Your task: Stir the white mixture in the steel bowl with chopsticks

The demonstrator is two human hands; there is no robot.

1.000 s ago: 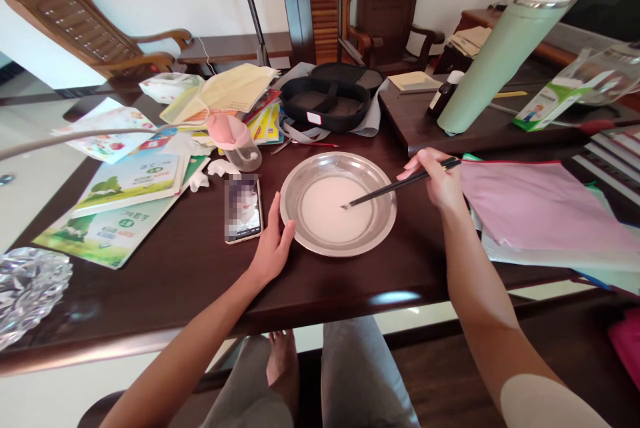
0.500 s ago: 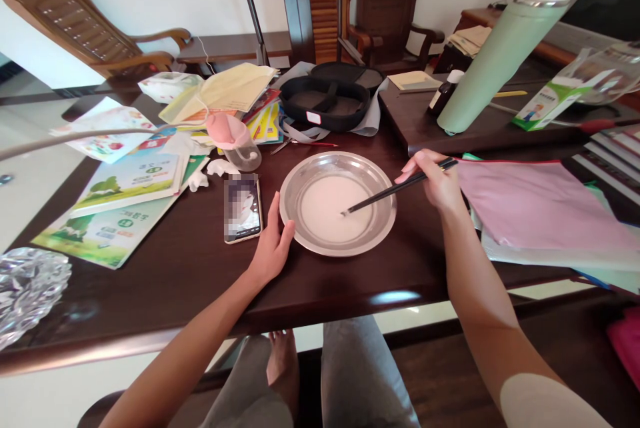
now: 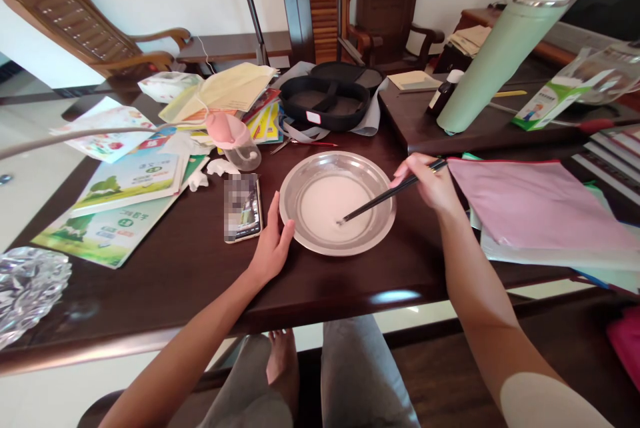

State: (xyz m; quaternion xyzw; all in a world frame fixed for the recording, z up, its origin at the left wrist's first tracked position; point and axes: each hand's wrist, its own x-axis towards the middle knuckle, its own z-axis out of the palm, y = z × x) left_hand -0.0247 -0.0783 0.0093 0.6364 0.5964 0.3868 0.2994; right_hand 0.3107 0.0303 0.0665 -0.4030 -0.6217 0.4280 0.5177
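Note:
A round, shallow metal bowl [image 3: 345,163] with a milky white liquid [image 3: 330,201] in it stands on the dark wooden table. My left hand [image 3: 273,241] grips its left edge, thumb at the rim and fingers along the outer side. My right hand [image 3: 427,181] is closed around a pair of black chopsticks [image 3: 383,197], above the bowl's right side. The chopsticks slant down to the left, and their tips are in the liquid. Left of my left hand lies a phone [image 3: 247,208] with its screen lit.
Left are workbooks [image 3: 127,185], crumpled tissue [image 3: 220,167], a pink-topped bottle [image 3: 234,141] and a crystal dish [image 3: 33,291]. Behind the bowl lies an open black case [image 3: 325,105]. A green thermos [image 3: 495,58] stands at right, above a pink folder [image 3: 545,201].
My right hand and the chopsticks have shifted slightly left; the tips have moved left and toward me in the liquid. The phone's screen picture differs. My left hand and the bowl stay put.

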